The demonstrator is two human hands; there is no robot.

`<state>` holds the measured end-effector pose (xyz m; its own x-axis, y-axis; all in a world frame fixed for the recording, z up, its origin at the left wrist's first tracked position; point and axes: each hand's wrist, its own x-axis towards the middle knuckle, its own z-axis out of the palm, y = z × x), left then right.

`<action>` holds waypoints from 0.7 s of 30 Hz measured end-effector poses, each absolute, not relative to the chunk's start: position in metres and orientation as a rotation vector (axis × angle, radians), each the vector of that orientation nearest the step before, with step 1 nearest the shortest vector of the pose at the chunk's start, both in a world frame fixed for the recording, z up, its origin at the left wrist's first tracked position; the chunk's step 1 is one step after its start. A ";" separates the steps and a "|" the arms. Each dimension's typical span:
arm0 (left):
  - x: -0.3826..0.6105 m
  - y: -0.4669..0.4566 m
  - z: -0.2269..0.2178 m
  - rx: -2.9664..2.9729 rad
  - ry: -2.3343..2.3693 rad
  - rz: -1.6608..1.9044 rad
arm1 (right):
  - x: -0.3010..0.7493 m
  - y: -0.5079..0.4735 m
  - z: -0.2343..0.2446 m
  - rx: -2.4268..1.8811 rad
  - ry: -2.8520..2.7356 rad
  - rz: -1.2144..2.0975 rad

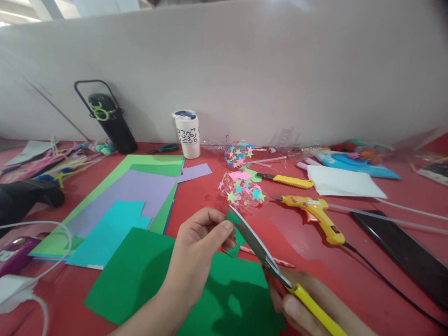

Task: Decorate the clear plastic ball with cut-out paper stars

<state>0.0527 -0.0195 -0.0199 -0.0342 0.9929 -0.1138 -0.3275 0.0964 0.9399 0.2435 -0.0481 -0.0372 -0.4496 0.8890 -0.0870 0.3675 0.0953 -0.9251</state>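
Note:
Between the thumb and fingers of my left hand is a small green paper piece, its edge cut unevenly. My right hand grips yellow-handled scissors, whose metal blades point up and left. The blade tips lie at the top of the small piece; whether they touch it I cannot tell. Beneath both hands lies a large green paper sheet, partly covered by my left arm. A pencil-like stick shows behind the blades.
Coloured sheets are stacked on the left. A yellow glue gun, a utility knife and a dark phone lie right. Star-filled clear balls sit ahead. A white cup and black bottle stand by the wall.

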 end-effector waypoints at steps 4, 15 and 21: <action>0.053 -0.020 -0.020 0.863 1.037 1.302 | 0.242 -0.049 -0.036 -1.235 -1.845 1.376; 0.053 -0.018 -0.018 0.853 1.021 1.298 | 0.256 -0.051 -0.052 -1.263 -1.880 1.405; 0.053 -0.018 -0.019 0.854 1.012 1.297 | 0.257 -0.058 -0.062 -1.277 -1.797 1.313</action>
<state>0.0527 -0.0181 -0.0188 -0.0073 0.9937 -0.1118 -0.3499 0.1022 0.9312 0.2573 -0.0579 -0.0617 -0.3835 0.9194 -0.0871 0.3620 0.0629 -0.9301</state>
